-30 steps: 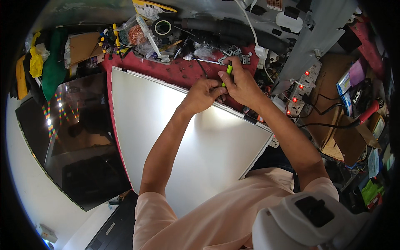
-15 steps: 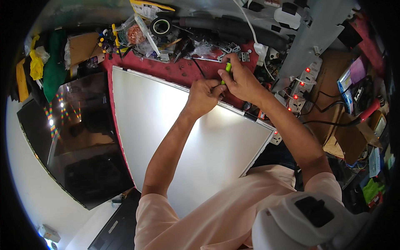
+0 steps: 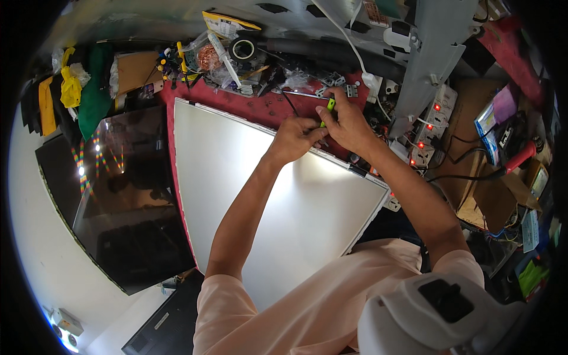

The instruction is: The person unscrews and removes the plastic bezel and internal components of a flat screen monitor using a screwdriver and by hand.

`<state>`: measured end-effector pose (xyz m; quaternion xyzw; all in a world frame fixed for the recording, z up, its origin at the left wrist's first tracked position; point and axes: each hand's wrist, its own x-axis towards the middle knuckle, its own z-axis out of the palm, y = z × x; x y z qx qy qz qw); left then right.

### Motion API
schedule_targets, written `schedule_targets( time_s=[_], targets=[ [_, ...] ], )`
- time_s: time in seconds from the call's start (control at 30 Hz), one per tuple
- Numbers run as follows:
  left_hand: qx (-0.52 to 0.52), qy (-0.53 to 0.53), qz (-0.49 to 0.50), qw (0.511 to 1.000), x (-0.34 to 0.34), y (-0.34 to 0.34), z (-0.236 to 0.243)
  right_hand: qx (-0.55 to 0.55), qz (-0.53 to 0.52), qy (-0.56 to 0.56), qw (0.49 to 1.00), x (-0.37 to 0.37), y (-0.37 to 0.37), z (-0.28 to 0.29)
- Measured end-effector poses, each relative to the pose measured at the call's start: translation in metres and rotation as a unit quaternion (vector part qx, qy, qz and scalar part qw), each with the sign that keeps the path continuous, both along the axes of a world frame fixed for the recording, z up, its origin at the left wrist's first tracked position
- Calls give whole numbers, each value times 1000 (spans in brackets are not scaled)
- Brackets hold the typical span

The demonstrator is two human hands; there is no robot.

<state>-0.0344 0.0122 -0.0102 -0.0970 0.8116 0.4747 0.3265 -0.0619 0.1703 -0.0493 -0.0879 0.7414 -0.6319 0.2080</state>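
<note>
My right hand grips a green-handled screwdriver at the white panel edge. My left hand, curled, pinches its tip.

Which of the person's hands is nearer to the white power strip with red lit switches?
Right. The right hand, holding a green-handled tool, lies just left of the power strip; the left hand is farther left, beyond it.

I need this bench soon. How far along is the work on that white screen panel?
Done: the white panel lies bare on the red mat, and a dark glossy sheet lies beside it. In hand: the left hand and right hand, holding a green-handled tool, meet at the panel's far edge. Left: small metal brackets sit loose on the mat.
</note>
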Motion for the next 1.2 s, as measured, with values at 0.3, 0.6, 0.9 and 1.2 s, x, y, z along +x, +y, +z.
schedule_targets(
  time_s=[0.3, 0.6, 0.9, 1.2],
  targets=[
    [123, -61, -33, 990, -18, -14, 7, -20, -63, 34, 997, 1, 1, -2],
    [86, 29, 23, 996, 9, -24, 5, -324, -216, -265, 882, 5, -16, 6],
    [-141, 82, -288, 944, 9, -32, 18, -364, -364, -338, 788, -2, -47, 5],
    [-142, 113, -288, 940, 14, -33, 12, -336, -366, -309, 811, -6, -62, 2]
  ],
)
